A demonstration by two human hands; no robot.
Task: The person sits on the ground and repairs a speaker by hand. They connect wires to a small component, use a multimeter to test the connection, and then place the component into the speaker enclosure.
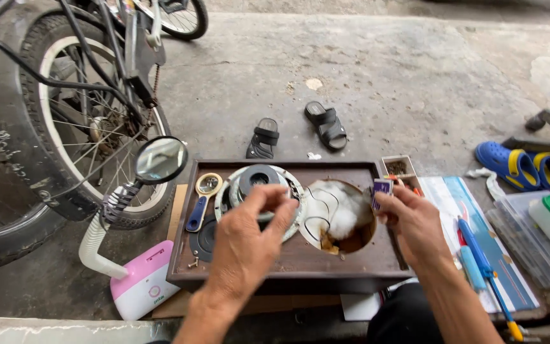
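A dark brown wooden speaker cabinet [300,258] lies flat in front of me. Its round hole [345,220] shows white stuffing and black wires. A loose speaker driver [257,185] rests face down on the cabinet's left part. My left hand [249,239] hovers over that driver, fingers pinched together; whether they hold something small I cannot tell. My right hand [412,223] holds a small purple and white box [382,189] by the hole's right rim.
A bicycle wheel [77,121] stands at the left, beside a round mirror [160,159] on a pink and white lamp base [144,283]. A magnifier [202,197], black sandals [326,124], blue clogs [510,162], a blue screwdriver [482,258] and plastic boxes [542,232] surround the cabinet.
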